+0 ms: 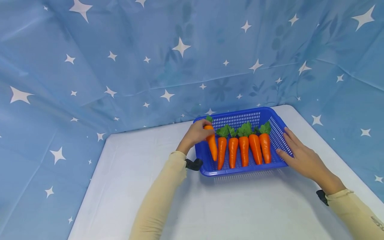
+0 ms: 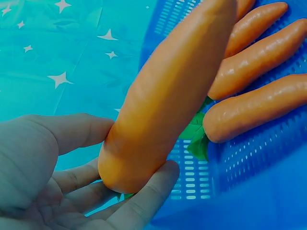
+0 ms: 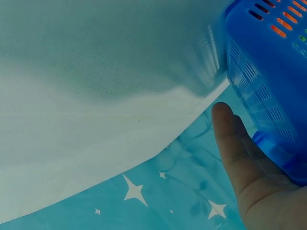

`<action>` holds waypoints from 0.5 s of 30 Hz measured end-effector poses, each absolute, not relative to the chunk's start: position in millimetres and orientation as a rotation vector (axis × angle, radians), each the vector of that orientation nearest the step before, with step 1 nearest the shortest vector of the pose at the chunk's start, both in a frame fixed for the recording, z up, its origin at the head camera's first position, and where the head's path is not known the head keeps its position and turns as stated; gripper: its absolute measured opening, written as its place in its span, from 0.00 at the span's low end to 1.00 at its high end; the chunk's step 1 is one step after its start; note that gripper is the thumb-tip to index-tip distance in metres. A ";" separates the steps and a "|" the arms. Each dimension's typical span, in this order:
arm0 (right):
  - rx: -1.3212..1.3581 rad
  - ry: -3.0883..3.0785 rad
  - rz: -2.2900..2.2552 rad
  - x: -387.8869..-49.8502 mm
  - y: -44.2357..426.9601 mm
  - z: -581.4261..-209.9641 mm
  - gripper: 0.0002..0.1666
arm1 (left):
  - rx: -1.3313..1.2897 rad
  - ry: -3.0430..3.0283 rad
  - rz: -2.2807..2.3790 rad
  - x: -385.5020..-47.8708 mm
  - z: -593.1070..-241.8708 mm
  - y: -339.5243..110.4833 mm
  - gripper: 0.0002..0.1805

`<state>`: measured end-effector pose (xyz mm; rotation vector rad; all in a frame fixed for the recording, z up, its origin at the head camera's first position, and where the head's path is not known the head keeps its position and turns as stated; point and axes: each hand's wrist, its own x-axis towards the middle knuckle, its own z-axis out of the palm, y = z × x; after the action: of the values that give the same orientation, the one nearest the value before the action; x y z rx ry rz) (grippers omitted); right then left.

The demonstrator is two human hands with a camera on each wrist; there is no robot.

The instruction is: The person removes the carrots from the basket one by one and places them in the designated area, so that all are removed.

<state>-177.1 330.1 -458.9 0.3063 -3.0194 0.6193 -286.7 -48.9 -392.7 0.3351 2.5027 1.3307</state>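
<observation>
My left hand (image 1: 196,134) pinches an orange carrot (image 1: 211,143) near its leafy top, between thumb and fingers. That carrot slants over the left end of a blue plastic basket (image 1: 234,171); whether its tip touches the bottom cannot be told. In the left wrist view the carrot (image 2: 163,96) fills the middle, with the thumb on one side. Several more carrots (image 1: 244,151) lie side by side in the basket, green tops toward the back wall. My right hand (image 1: 306,160) is at the basket's right side, fingers extended; contact is unclear.
The basket stands near the back edge of a white-covered table (image 1: 135,173). Behind it and at both sides hangs a blue curtain (image 1: 135,66) with white stars. In the right wrist view the basket's slotted side (image 3: 254,91) faces the right hand.
</observation>
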 end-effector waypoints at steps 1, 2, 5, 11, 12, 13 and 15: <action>0.307 -3.019 0.621 -177.1 329.8 -458.9 0.52 | 0.332 2.509 1.329 -286.6 -392.6 -50.0 0.23; 0.307 -3.019 0.622 -177.1 329.9 -458.9 0.52 | 0.327 2.512 1.331 -286.6 -392.6 -50.9 0.23; 0.307 -3.023 0.626 -177.3 330.3 -458.9 0.52 | 0.318 2.514 1.346 -286.6 -392.0 -53.3 0.22; 0.297 -3.026 0.633 -177.3 329.4 -457.2 0.52 | 0.330 2.512 1.367 -285.9 -389.9 -57.1 0.20; 0.295 -3.027 0.632 -177.2 329.2 -457.1 0.52 | 0.333 2.512 1.370 -285.7 -389.5 -57.8 0.20; 0.294 -3.029 0.630 -177.1 329.3 -457.1 0.52 | 0.335 2.514 1.371 -285.5 -389.0 -58.6 0.20; 0.291 -3.030 0.630 -176.8 329.2 -457.3 0.53 | 0.342 2.521 1.372 -284.8 -388.0 -60.1 0.21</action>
<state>-176.8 329.2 -457.3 0.2909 -3.0296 0.6299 -284.8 -60.1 -388.0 0.3419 2.5211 1.3718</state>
